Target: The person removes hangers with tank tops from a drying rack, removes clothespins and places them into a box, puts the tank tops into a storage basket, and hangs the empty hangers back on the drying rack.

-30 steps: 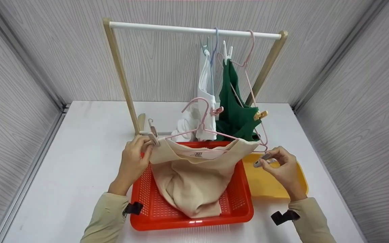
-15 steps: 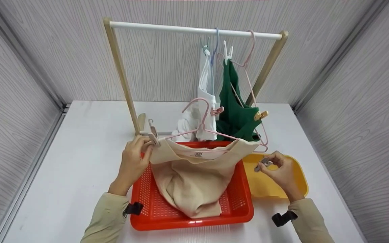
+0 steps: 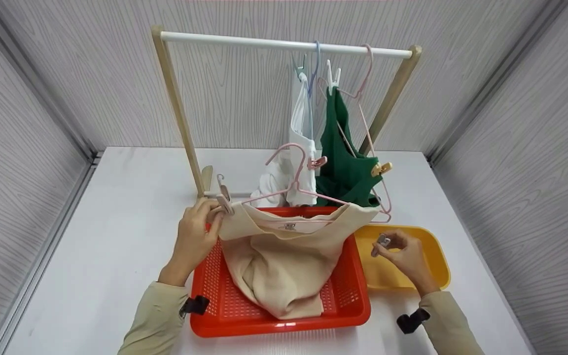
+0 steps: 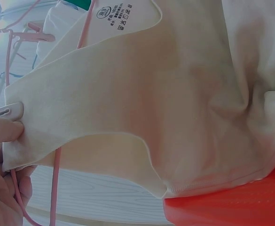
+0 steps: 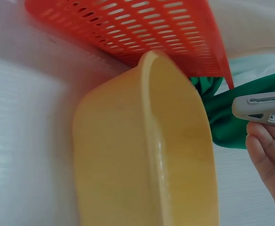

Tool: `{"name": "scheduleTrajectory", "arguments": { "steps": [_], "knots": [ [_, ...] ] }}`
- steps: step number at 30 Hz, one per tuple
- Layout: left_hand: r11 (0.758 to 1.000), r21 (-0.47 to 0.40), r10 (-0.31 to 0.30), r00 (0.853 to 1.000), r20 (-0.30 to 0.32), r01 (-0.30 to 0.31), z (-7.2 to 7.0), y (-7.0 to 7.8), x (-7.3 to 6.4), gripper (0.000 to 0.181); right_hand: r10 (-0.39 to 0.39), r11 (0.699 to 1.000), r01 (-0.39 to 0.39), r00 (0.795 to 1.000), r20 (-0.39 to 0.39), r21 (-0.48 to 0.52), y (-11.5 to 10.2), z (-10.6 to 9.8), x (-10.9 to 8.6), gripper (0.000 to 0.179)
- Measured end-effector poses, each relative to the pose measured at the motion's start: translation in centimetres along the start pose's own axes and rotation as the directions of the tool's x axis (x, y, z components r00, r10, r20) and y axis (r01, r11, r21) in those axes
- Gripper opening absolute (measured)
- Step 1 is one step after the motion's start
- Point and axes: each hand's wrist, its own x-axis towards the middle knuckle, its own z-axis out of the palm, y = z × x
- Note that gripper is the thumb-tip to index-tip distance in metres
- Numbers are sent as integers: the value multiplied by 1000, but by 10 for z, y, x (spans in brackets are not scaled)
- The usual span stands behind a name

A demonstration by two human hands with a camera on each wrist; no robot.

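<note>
Head view: pegging is the step in hand, by the look of it. The shirt (image 3: 284, 266) is on a pink hanger (image 3: 295, 185), its body slumped into the red basket (image 3: 284, 327), its shoulders spread over the basket's far half. Left hand (image 3: 197, 228) pinches one shoulder above the basket's far left corner, a pale peg (image 3: 225, 202) right at the fingertips. Right hand (image 3: 405, 250) is out to the right of the basket, above the yellow tub (image 3: 380, 273), thumb and fingers together on a grey peg (image 3: 378, 246), apart from the cloth. The other shoulder, over the basket's far right corner, shows no peg! So the next move calls, I'd judge, for bringing the grey peg up to that shoulder and biting cloth and hanger together, left side held steady. Beyond the basket, a white garment (image 3: 300, 118) and a green garment (image 3: 345, 182) hang on the rack (image 3: 244, 40), both pegged.

Left wrist view: thumb against the shoulder beside the pale peg, fingers around the hanger's end; from that grip the shirt stretches away toward the basket.

Right wrist view: the grey peg sits at the fingertips, off to one side of the basket; whether its mouth is open, I can't tell.
</note>
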Motion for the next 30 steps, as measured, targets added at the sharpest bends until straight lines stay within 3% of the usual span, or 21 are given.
{"name": "scheduleTrajectory", "arguments": {
  "steps": [9,14,19,25,30],
  "knots": [
    [1000,5,16,1000,-15,-15,1,-1,-1,12,98,986,-83,990,105,-142,11,8,1,38],
    [1000,7,5,1000,-7,-5,0,-1,0,13,161,961,-120,975,152,-251,14,12,3,42],
    [1000,6,-3,1000,-1,3,0,-1,0,13,248,936,-188,952,180,-296,15,14,4,43],
    [1000,12,-7,1000,0,7,1,-2,0,13,358,889,-284,920,159,-358,16,18,5,40],
    [1000,5,-5,1000,8,5,1,-2,0,12,406,858,-309,898,173,-410,18,22,4,34]
  ]
}}
